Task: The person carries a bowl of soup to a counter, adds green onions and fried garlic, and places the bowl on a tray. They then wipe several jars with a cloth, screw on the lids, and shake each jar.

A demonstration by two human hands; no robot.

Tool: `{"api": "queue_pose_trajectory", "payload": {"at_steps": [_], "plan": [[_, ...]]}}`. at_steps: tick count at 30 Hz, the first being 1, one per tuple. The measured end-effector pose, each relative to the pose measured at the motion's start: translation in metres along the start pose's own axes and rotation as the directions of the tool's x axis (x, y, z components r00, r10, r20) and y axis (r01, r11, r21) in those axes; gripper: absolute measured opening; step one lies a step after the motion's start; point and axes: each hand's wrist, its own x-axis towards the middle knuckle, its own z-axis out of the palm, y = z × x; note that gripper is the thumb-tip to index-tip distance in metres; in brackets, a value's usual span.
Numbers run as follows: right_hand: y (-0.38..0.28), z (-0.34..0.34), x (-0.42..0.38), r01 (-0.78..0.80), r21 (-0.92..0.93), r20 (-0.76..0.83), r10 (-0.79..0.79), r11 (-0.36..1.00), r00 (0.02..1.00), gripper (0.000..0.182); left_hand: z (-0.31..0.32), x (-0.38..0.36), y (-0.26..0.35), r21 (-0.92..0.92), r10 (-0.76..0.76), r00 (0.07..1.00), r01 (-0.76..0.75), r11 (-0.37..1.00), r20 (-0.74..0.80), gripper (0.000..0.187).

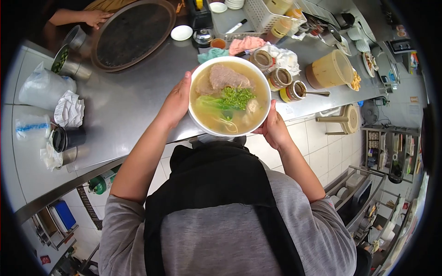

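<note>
While hands (225,115) grip, bowl (198,119) holds soup (230,99)

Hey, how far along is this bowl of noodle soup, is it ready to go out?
Done, by the look of it: the white bowl is filled with broth, noodles, sliced meat and chopped greens. In hand: the left hand and right hand grip opposite sides of its rim, holding it above the steel counter's edge. Left: probably just carrying it off and setting it down.

White bowl (199,122), pale yellowish broth (207,112), seemingly green herbs (237,96).
</note>
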Motion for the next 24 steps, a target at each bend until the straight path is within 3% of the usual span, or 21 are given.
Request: {"api": "queue_pose_trajectory", "payload": {"at_steps": [6, 8, 12, 16, 19, 21, 22, 24], "plan": [[-0.023, 0.065, 0.041, 0.02, -0.013, 0.168, -0.017, 1.0, 0.986, 0.073, -0.071, -0.007, 0.023, 0.041, 0.013, 0.99, -0.007, 0.999, -0.142, 0.072], [-0.031, 0.088, 0.061, 0.011, -0.002, 0.207, -0.011, 1.0, 0.978, 0.075, -0.098, -0.005, 0.028, 0.055, -0.121, 0.971, 0.135, 0.989, -0.205, 0.067], [-0.051, 0.133, 0.112, -0.011, -0.086, 0.304, 0.036, 0.996, 0.952, 0.076, -0.143, 0.004, 0.042, 0.041, -0.13, 0.942, 0.15, 0.988, -0.308, 0.067], [-0.078, 0.172, 0.169, -0.05, -0.136, 0.381, 0.099, 0.989, 0.919, 0.076, -0.195, 0.03, 0.033, 0.037, -0.119, 0.92, 0.143, 0.989, -0.372, 0.067], [-0.093, 0.201, 0.219, -0.098, -0.2, 0.406, 0.174, 0.975, 0.897, 0.078, -0.229, 0.053, 0.029, 0.028, -0.004, 0.916, 0.017, 0.999, -0.4, 0.067], [-0.103, 0.219, 0.246, -0.101, -0.213, 0.414, 0.183, 0.972, 0.892, 0.078, -0.248, 0.068, 0.032, -0.063, -0.167, 0.877, 0.155, 0.986, -0.451, 0.065], [-0.109, 0.227, 0.26, -0.105, -0.224, 0.417, 0.193, 0.969, 0.888, 0.079, -0.259, 0.078, 0.027, -0.061, -0.162, 0.877, 0.151, 0.987, -0.453, 0.065], [-0.117, 0.24, 0.289, -0.125, -0.225, 0.436, 0.215, 0.966, 0.874, 0.079, -0.283, 0.101, 0.003, 0.074, -0.002, 0.868, 0.045, 0.996, -0.497, 0.075]]}}
